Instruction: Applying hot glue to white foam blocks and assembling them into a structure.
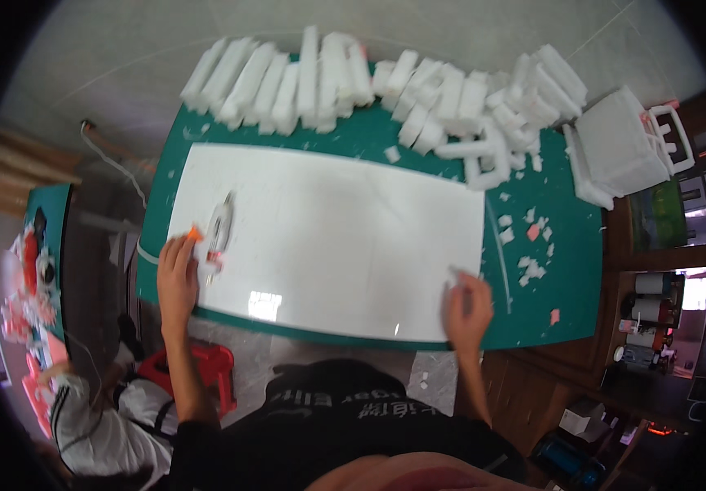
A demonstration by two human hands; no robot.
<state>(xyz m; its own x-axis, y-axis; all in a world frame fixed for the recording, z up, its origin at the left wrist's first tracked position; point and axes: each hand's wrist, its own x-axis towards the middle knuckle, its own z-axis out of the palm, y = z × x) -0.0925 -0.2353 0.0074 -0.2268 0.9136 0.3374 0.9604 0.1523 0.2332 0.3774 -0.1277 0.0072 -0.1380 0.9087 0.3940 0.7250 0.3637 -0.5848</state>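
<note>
At a white board's (328, 233) left edge, a half-curled left hand (177, 263) meets an orange piece (194, 233), grip unclear; the loosely bent right hand's (469, 309) hold, near right, is blurred. A rightward nudge could roll the silver tool (220, 225).

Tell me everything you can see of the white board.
The board is a flat, white rectangle, smooth and glossy, its material unclear; bright reflections show near its front edge. It lies on the green table, long sides running left to right. A silvery item lies on it near the left end. The left hand is at its left edge, the right hand near its front right corner; whether either touches it is unclear.
</note>
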